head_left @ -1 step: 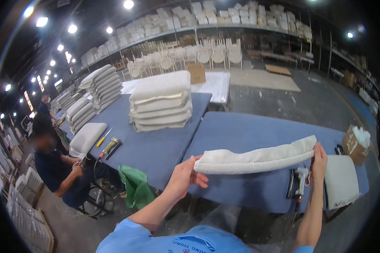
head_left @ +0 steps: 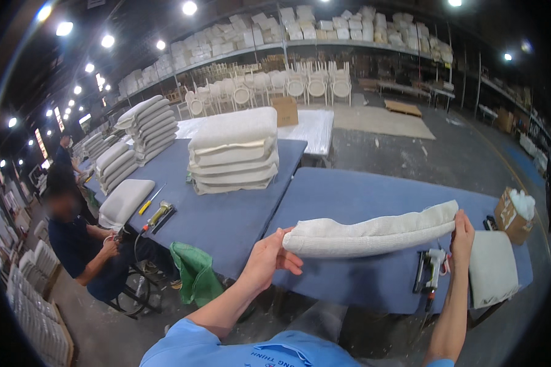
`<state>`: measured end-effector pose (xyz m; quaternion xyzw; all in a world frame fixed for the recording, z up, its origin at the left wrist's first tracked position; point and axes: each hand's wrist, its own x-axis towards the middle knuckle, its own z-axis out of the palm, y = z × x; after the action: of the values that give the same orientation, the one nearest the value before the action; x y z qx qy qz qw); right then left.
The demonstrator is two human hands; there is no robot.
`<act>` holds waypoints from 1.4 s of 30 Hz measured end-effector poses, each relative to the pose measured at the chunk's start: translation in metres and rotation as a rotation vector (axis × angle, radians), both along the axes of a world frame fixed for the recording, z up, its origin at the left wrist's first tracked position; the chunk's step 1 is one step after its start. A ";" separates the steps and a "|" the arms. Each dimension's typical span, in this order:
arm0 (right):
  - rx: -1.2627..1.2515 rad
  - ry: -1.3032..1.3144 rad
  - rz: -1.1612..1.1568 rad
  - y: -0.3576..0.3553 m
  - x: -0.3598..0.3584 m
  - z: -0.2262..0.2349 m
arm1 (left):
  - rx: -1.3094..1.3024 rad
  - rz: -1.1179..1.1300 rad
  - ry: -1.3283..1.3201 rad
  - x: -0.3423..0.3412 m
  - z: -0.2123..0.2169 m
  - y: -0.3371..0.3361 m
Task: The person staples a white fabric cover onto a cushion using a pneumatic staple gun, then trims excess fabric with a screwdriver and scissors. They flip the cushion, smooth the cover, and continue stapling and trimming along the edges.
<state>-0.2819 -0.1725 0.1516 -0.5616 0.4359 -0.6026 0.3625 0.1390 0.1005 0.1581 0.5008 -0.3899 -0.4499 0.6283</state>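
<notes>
A pale, fabric-covered seat cushion is held up edge-on above the blue table, its long side facing me. My left hand grips its left end with the thumb on top, the lower fingers partly spread beneath. At the other end, my right hand is closed on the cushion's corner. Under that hand a staple gun with a hose lies on the table, with red-handled scissors partly hidden beside it. A second pale cushion lies flat to the right of my right forearm.
A stack of cushions stands on the adjoining blue table, with another staple gun and a yellow-handled screwdriver nearer. A green sack hangs by its edge. At left a seated person works. A cardboard box sits far right.
The view has tilted up very slightly, so the tables and cushions sit a little lower in the picture. Both hands keep the same hold on the cushion.
</notes>
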 end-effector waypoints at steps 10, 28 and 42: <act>-0.155 0.286 -0.229 -0.054 0.028 0.025 | -0.316 0.441 -0.768 0.005 0.005 -0.051; -0.117 -0.468 -0.028 -0.122 0.094 0.021 | -0.741 0.269 -0.557 0.046 0.004 -0.139; -0.371 0.191 -0.410 -0.091 0.089 0.059 | -0.650 0.248 -0.174 0.029 0.007 -0.142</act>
<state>-0.1926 -0.2635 0.2103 -0.5727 0.4548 -0.6771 0.0817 0.1683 -0.0415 0.1651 0.3549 -0.5011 -0.1782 0.7689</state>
